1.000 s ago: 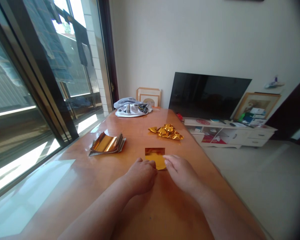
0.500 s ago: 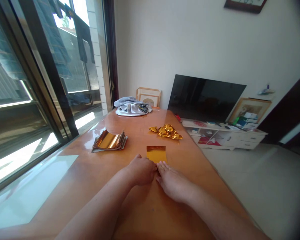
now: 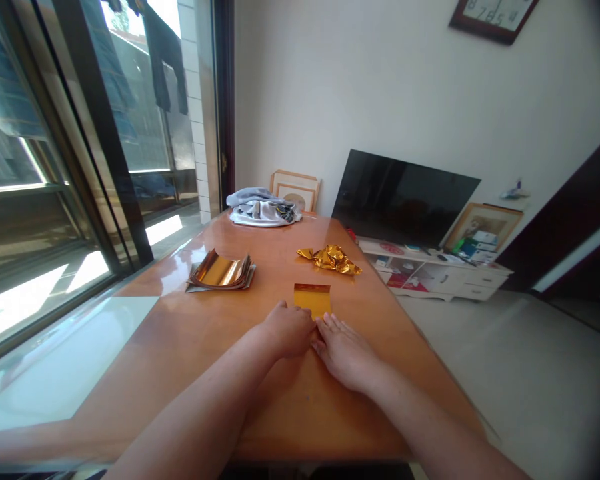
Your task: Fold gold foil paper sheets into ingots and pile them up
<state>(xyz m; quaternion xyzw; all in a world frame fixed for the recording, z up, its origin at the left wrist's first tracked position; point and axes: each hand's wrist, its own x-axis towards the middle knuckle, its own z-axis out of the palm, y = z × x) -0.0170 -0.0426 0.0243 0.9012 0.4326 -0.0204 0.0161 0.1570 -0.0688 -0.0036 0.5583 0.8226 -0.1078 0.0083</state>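
Note:
A square sheet of gold foil (image 3: pixel 313 299) lies flat on the polished orange wooden table (image 3: pixel 145 340), and both hands are at its near edge. My left hand (image 3: pixel 289 329) rests there knuckles up, its fingertips hidden under the hand. Just to the right, my right hand (image 3: pixel 343 353) lies flat with its fingers spread, the fingertips touching the foil's near corner. Farther away are a curled stack of foil sheets (image 3: pixel 221 272) on the left and a crumpled gold foil wad (image 3: pixel 330 260) on the right.
A grey cloth bundle (image 3: pixel 263 209) lies at the far end of the table. Glass sliding doors (image 3: pixel 95 133) run along the left side. Beyond the table's right edge are a black television (image 3: pixel 405 197), a low white cabinet (image 3: pixel 430 279), and a tiled floor.
My right hand has moved from the foil's right side toward its near edge, next to my left hand. The view has tilted upward, showing more of the wall and table.

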